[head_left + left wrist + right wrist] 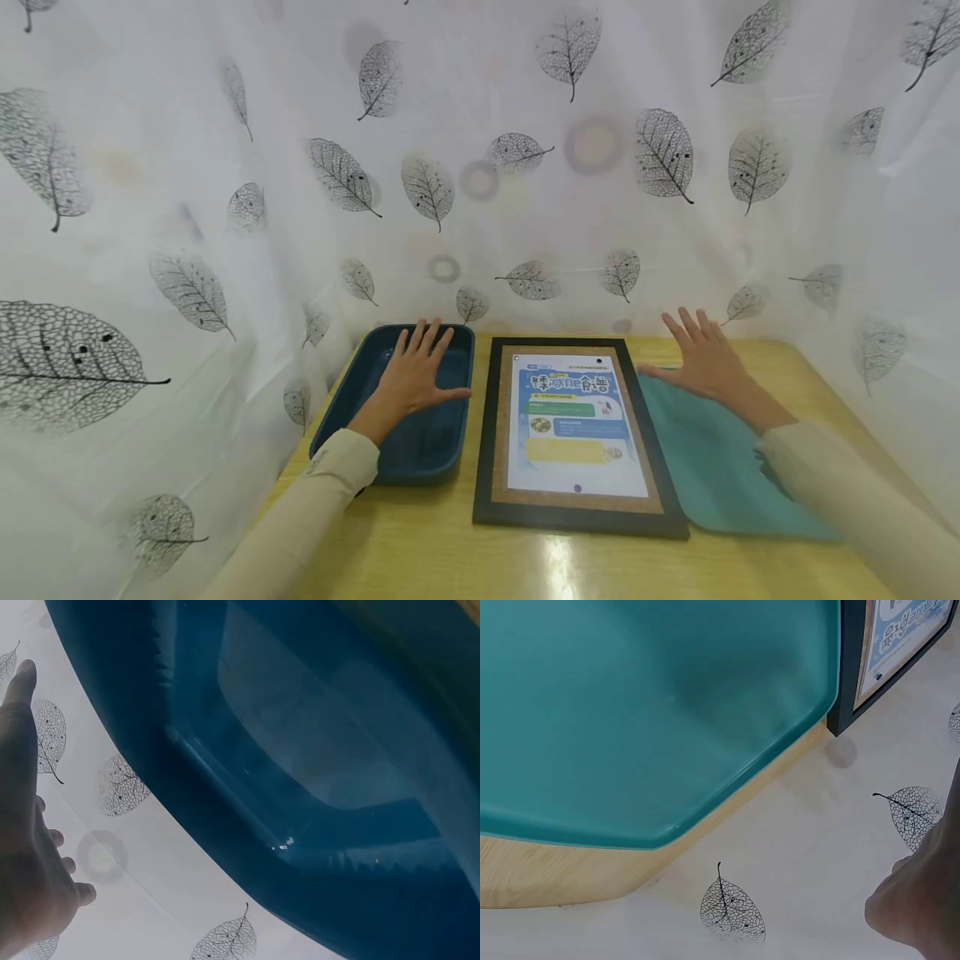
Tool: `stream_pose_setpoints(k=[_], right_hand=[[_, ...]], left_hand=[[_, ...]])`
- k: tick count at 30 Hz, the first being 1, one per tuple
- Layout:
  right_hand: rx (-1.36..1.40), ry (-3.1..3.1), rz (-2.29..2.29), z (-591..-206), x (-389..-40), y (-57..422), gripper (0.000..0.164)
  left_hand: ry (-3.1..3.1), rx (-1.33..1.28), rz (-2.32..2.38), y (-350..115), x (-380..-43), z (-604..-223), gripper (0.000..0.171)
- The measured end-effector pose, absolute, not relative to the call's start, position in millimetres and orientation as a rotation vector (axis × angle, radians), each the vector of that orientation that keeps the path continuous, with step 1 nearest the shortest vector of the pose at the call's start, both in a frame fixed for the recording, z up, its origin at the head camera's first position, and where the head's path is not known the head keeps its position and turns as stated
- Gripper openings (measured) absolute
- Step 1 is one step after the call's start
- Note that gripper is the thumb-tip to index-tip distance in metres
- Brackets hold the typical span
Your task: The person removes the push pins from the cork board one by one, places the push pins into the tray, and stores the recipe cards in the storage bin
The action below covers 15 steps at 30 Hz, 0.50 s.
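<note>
My left hand (411,379) hovers above a dark blue basin (442,458), fingers spread and thumb pointing right, holding nothing. In the left wrist view the basin (217,787) looks bare inside, and the hand (34,840) shows at the left edge. Over the far left part of a teal tray (738,492) my right hand (705,362) is raised with spread fingers and holds nothing. Between the hands lies a black-framed cork board (577,518), with a printed sheet (577,467) of Chinese text pinned on it. The right wrist view shows the tray's (630,727) smooth surface.
A light wooden table (420,550) bears the basin, board and tray side by side. White translucent curtains (480,233) with a black leaf print hang behind the table and along both sides.
</note>
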State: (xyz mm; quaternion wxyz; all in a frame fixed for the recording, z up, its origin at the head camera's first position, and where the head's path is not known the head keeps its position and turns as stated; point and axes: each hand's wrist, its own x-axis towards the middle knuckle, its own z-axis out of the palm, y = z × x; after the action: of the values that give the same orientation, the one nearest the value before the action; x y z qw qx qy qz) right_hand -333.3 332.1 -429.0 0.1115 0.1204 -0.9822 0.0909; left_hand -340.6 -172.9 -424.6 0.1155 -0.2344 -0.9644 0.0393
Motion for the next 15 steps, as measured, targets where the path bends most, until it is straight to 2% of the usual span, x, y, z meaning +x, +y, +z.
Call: stream_pose_setpoints(k=[15], right_hand=[[0.389, -2.914, 0.290, -430, -338, 314, 0.113]], left_hand=[[-2.895, -0.741, 0.097, -155, -338, -425, 0.119]])
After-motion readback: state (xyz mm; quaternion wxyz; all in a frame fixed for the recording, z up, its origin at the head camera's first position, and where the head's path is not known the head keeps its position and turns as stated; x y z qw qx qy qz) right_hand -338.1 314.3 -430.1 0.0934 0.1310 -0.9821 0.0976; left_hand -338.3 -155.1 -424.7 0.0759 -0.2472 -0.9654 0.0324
